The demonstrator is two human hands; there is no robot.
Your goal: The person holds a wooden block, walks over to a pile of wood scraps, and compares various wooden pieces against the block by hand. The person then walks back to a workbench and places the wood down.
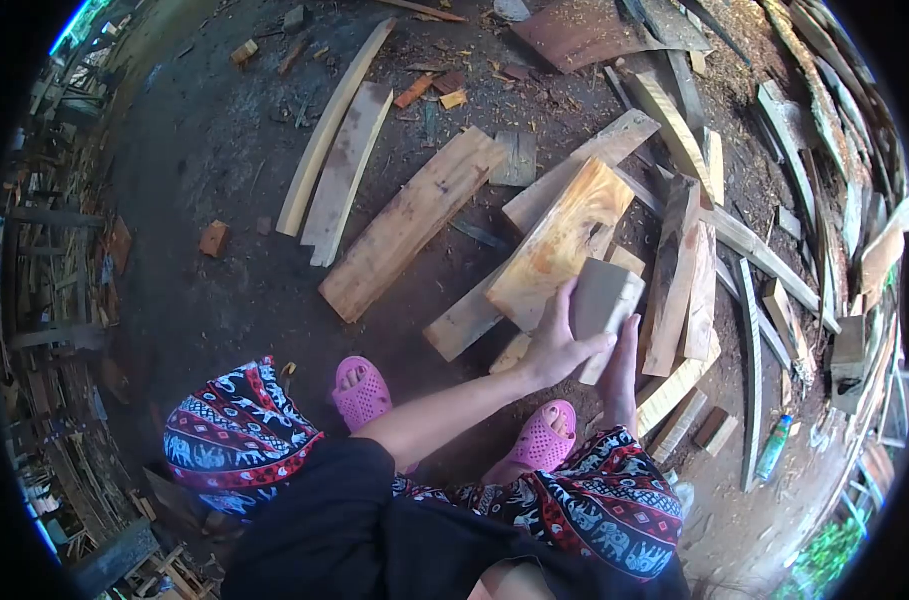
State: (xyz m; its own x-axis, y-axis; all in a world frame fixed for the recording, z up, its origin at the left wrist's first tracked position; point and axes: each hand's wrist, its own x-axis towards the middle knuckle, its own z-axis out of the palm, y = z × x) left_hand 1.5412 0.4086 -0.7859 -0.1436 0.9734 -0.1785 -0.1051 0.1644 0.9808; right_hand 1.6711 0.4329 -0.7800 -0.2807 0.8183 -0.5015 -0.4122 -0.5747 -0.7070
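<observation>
A short, thick wood block point(606, 298) with a grey-brown face is held up between my two hands, right of the middle of the view. My left hand point(556, 345) grips its left side, thumb across the lower part. At the block's lower right, my right hand point(622, 372) presses against it with the fingers upright. Just behind the block, a wide yellowish board point(564, 240) with a dark knot lies on top of other planks. Part of that board is hidden by the block.
Brown plank point(414, 225) and two curved planks point(346, 165) lie on the dirt to the left. More boards point(674, 270) are heaped at the right, near a green bottle point(774, 448). Pink sandals point(362, 395) are on my feet. Stacked wood point(59, 330) lines the left edge.
</observation>
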